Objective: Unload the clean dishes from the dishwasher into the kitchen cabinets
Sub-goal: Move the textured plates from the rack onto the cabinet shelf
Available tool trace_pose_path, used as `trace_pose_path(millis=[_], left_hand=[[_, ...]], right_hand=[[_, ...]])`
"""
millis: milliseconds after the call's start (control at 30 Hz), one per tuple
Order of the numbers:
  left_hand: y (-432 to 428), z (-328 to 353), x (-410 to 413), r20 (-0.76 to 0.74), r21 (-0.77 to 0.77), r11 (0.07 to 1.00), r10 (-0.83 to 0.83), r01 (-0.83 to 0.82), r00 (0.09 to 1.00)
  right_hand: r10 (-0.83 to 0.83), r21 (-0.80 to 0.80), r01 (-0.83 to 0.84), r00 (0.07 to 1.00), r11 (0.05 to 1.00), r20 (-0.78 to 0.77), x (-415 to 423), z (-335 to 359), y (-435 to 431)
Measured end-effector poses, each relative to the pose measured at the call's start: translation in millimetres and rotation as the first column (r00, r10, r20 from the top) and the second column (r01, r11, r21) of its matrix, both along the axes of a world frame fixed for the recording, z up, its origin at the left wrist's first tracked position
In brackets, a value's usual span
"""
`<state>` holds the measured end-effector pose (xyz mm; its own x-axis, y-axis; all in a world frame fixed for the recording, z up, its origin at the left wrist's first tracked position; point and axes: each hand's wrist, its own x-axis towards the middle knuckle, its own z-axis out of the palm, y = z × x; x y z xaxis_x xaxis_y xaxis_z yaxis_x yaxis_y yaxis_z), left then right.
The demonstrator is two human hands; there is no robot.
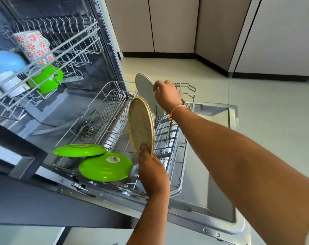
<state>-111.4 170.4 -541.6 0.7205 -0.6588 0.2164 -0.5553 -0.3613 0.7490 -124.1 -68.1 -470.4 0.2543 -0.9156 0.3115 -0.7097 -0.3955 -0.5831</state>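
My right hand (165, 93) pinches the upper rim of the grey plate (144, 89) standing on edge at the rack's (97, 110) far end, just behind the tan plate (141, 124) my left hand (152, 167) grips by its lower edge, so I'd lift straight up.

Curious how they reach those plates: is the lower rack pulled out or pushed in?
Pulled out: the lower rack sits above the lowered door, forward of the upper rack.
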Motion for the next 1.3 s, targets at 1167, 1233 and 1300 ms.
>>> trace_pose_path(millis=[1167, 1233, 1300], left_hand=[[149, 122, -34, 0.143, -0.159, 0.932, -0.304, 0.326, 0.942], [172, 131, -38, 0.068, -0.163, 0.910, -0.375, 0.381, 0.925], [194, 136, -39, 0.012, -0.161, 0.882, -0.447, 0.443, 0.894]], right_hand=[[0.071, -0.453, -0.151, 0.980, 0.878, -0.188, -86, 138, 298], [0.043, -0.395, -0.165, 0.953, 0.904, -0.298, -96, 159, 318], [0.029, -0.325, -0.187, 0.899, 0.927, -0.437, -105, 184, 334]])
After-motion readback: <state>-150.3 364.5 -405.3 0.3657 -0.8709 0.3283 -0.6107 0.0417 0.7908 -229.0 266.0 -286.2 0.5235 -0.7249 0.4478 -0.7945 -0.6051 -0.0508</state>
